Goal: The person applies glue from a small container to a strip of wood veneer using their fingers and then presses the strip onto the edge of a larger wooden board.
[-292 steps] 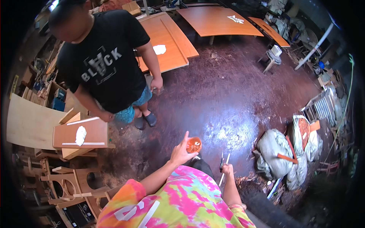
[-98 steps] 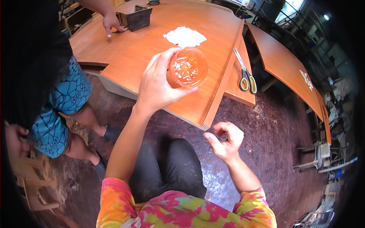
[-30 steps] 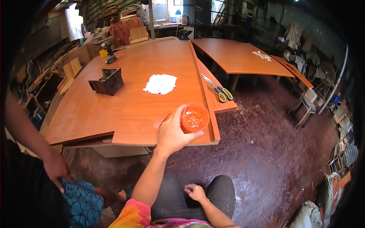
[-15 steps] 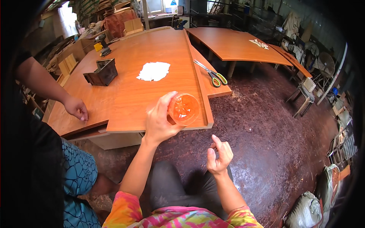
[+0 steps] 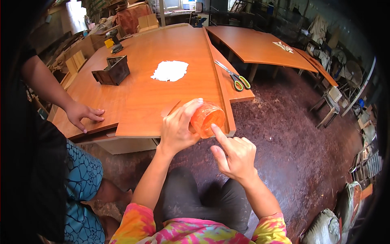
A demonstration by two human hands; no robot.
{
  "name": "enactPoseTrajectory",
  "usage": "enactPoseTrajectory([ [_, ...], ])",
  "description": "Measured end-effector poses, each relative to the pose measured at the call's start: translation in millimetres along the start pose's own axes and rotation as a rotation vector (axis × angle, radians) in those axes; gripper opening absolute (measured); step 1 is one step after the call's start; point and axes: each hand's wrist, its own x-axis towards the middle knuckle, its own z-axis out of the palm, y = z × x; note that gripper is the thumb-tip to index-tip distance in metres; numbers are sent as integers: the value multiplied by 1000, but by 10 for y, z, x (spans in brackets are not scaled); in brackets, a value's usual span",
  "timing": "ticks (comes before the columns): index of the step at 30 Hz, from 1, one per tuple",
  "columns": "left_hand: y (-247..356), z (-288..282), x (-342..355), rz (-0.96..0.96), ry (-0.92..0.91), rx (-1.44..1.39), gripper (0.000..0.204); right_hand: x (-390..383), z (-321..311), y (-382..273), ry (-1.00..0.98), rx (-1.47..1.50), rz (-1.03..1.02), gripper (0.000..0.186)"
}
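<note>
My left hand is wrapped round a clear plastic cup, which looks orange against the tabletop. The cup is tilted with its round mouth toward me. With the index finger stretched out and the thumb apart, my right hand reaches the cup's rim; the other fingers are curled and hold nothing. Whether the fingertip touches the cup or is just in front of it, I cannot tell. Both hands are over the near right corner of an orange-brown wooden table.
A flat white patch, a dark open box, a drill and green-handled scissors lie beyond the hands. At left, another person's hand rests on the table edge. A second table and a chair stand right.
My right hand has risen to the cup with its index finger extended. The cup has shifted slightly right and tilted toward me. The other person's fingers have spread on the table.
</note>
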Motion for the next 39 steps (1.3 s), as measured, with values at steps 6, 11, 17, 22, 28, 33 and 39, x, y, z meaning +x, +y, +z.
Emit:
enactPoseTrajectory([
  [6, -6, -14, 5, 16, -9, 5, 83, 122, 49, -22, -145, -29, 45, 51],
  [11, -22, -3, 2, 37, 4, -3, 78, 162, 31, -67, -228, -69, 93, 56],
  [17, -9, -2, 5, 59, 2, 10, 75, 194, 30, -85, -289, -76, 128, 57],
  [22, -16, 7, -5, 55, -11, 15, 74, 166, 84, -68, -314, -64, 159, 57],
  [28, 4, 2, 5, 47, -25, 23, 80, 149, 97, -65, -354, 11, 222, 55],
  [33, -13, 14, 2, 67, -14, 12, 75, 103, 108, -24, -338, 154, 279, 52],
  [39, -21, 46, -7, 61, 16, -24, 76, 76, 88, -24, -289, 386, 363, 43],
])
